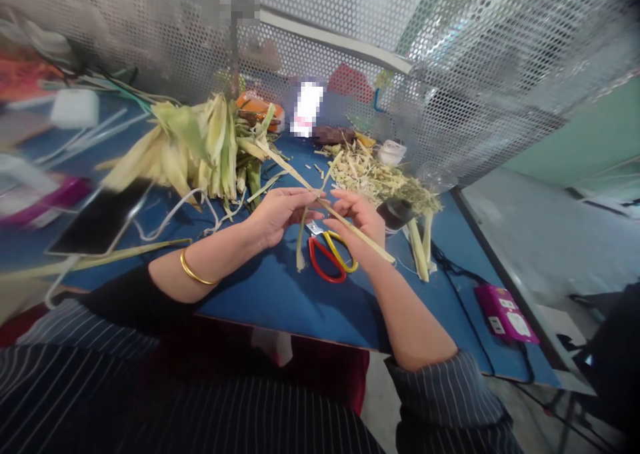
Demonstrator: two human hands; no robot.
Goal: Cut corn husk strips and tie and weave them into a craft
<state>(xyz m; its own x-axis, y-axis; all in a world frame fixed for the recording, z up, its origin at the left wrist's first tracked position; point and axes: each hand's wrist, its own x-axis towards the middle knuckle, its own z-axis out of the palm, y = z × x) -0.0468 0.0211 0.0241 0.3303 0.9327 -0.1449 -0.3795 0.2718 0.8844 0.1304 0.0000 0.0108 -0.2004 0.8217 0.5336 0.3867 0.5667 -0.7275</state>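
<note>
Narrow pale corn husk strips (293,172) cross one another above the middle of the table. My left hand (283,214) is closed on them, pinching the crossing between thumb and fingers. One short end hangs below that pinch. My right hand (361,222) is just to the right, fingers curled but apart. A long strip end slants across its thumb side towards the wrist. Beneath the hands, scissors (327,257) with one red and one yellow handle lie on the table; their blades are partly hidden.
A heap of corn husks (200,147) lies at the left on the blue table (280,301). Husk scraps (370,174) are piled at the back right beside a dark cup (395,214). A phone (100,217) with a cable lies left, a purple box (506,314) right. Perforated metal screen (360,14) stands behind.
</note>
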